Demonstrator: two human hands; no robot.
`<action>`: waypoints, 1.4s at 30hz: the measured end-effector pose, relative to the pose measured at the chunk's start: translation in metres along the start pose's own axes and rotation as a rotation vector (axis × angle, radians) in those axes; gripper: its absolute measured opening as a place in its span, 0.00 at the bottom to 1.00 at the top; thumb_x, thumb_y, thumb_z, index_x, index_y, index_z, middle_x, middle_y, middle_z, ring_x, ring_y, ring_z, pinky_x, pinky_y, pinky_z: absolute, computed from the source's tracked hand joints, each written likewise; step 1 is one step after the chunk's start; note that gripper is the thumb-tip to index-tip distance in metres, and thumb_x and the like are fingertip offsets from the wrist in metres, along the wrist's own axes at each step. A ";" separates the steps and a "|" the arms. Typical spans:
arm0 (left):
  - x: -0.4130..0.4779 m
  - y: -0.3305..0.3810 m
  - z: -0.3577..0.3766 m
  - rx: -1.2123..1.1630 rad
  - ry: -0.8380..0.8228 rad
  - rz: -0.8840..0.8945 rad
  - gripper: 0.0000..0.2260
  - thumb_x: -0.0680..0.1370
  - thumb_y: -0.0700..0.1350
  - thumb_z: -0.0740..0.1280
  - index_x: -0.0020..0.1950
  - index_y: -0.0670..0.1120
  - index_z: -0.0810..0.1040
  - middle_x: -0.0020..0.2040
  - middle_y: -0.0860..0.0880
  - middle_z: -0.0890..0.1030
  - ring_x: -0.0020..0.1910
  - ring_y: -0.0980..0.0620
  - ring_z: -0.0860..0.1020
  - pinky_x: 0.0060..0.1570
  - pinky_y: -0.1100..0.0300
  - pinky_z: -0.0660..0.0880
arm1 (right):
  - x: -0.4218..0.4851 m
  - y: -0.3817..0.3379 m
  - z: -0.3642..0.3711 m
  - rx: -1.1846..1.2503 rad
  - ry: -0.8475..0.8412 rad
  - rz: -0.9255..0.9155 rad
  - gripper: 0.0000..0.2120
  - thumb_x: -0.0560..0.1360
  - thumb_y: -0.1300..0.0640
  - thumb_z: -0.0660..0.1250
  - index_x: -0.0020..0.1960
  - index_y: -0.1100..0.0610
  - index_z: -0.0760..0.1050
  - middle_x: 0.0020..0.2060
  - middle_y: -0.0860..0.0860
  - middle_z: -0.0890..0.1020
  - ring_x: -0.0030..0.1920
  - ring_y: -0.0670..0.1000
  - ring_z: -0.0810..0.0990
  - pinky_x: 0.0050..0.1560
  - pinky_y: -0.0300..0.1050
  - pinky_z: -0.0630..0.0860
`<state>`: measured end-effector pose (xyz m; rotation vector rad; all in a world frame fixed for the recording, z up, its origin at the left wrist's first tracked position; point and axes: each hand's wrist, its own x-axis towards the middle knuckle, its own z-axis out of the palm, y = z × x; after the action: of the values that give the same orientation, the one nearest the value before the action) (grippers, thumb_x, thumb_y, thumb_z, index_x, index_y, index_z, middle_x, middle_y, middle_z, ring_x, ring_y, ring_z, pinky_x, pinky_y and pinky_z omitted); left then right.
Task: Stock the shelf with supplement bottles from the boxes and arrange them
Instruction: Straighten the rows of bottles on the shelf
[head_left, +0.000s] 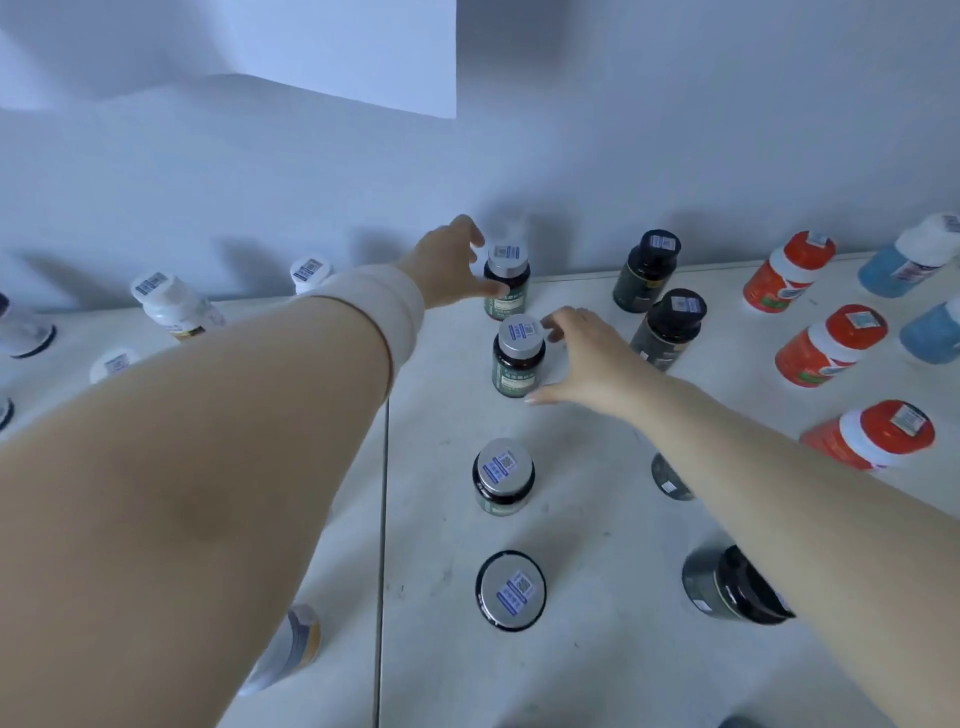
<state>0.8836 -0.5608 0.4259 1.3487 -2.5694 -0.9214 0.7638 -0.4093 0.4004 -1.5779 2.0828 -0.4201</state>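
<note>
On the shelf (597, 525), bottles (503, 478) are ranged in columns reaching the wall (675, 130) behind. The middle column (518, 358) is flanked on the right by a second column (667, 327) and on the left by a looser group (174, 306).

Cool, bluish, rather dim light; a brighter patch sits high on the wall (675, 130); soft grey bottle shadows climb the wall, so light arrives from the viewer's side; the rear silver-capped bottle (506, 283) smears upward with blur; the left forearm (182, 467), near the lens, is soft; the orange bottles (789, 273) lean outward at the distorted right edge.
</note>
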 end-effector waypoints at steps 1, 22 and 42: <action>0.004 0.000 0.005 -0.069 -0.002 -0.008 0.27 0.71 0.50 0.73 0.65 0.44 0.67 0.61 0.46 0.76 0.60 0.48 0.74 0.57 0.57 0.69 | 0.001 -0.001 0.007 0.069 0.029 0.004 0.37 0.61 0.51 0.79 0.64 0.57 0.66 0.61 0.54 0.71 0.61 0.52 0.72 0.55 0.40 0.66; 0.011 -0.032 0.011 -0.364 0.084 0.014 0.15 0.70 0.42 0.75 0.49 0.48 0.71 0.49 0.49 0.77 0.42 0.53 0.77 0.42 0.61 0.77 | 0.015 -0.016 0.045 0.416 0.192 -0.009 0.26 0.61 0.58 0.79 0.55 0.58 0.73 0.51 0.50 0.77 0.49 0.46 0.74 0.47 0.37 0.73; -0.004 0.001 -0.003 -0.144 0.030 -0.016 0.33 0.72 0.50 0.72 0.69 0.45 0.57 0.65 0.44 0.71 0.63 0.46 0.72 0.58 0.54 0.70 | -0.001 -0.005 0.011 0.278 0.056 0.062 0.41 0.63 0.52 0.78 0.70 0.59 0.61 0.65 0.55 0.69 0.66 0.53 0.69 0.64 0.43 0.66</action>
<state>0.8865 -0.5585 0.4297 1.3343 -2.4222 -1.0575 0.7741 -0.4093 0.3943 -1.3507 2.0069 -0.7051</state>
